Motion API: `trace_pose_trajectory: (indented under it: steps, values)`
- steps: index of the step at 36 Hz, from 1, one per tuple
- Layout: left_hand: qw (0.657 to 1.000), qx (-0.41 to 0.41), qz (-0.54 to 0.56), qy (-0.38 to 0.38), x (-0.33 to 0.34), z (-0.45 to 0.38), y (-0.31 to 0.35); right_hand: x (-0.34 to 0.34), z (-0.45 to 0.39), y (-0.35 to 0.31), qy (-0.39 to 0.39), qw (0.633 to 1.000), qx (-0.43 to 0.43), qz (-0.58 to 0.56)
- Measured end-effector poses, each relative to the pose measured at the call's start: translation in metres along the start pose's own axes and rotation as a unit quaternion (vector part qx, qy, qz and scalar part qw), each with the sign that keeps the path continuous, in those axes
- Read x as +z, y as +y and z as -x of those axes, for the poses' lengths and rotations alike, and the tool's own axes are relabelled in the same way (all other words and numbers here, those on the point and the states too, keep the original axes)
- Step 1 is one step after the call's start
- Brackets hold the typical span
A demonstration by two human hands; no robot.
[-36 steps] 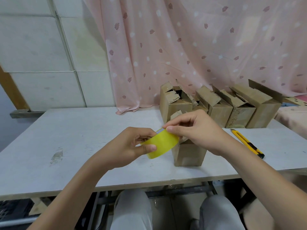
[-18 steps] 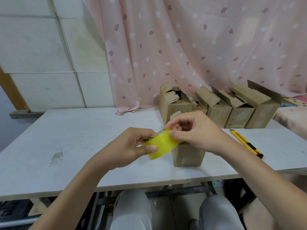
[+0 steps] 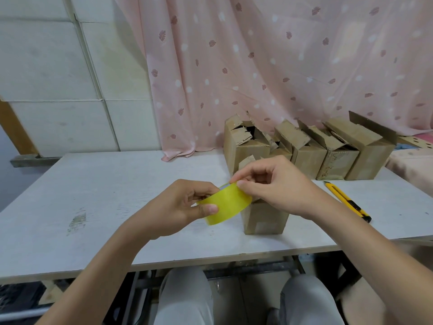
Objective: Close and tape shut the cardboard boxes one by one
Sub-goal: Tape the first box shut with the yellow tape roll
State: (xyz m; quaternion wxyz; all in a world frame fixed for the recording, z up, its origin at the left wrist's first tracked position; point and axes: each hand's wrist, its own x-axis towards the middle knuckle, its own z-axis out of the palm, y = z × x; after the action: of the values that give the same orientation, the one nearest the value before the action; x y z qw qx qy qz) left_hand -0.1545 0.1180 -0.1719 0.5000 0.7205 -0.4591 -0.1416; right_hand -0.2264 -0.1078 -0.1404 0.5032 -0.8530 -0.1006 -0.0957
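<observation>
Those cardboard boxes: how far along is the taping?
None looks taped yet. The left hand holds the yellow tape roll while the right hand picks at its end, above the nearest box. The back-row boxes stand open.

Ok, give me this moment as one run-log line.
left hand holds yellow tape roll | right hand pinches roll's top edge | front box untaped | knife idle

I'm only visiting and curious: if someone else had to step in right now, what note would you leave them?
Left hand holds the yellow tape roll; right hand pinches at its top edge, apparently to find the tape end.
Near box stands behind the roll, its top mostly hidden; no tape on it shows.
Back row of boxes has flaps open.
Yellow cutter lies to the right on the table.
Left: seal every box.
</observation>
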Motion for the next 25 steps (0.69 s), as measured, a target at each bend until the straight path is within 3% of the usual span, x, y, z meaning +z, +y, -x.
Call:
trace_pose_trajectory:
  steps: [14,25]
  values:
    - [0.998,0.003,-0.06,-0.014,-0.003,0.0,0.0,0.0,-0.004,0.0,-0.022,0.998,0.023,-0.049]
    - [0.995,0.009,-0.095,0.008,-0.011,-0.007,0.005,0.0,-0.006,-0.002,0.011,0.999,-0.018,0.039]
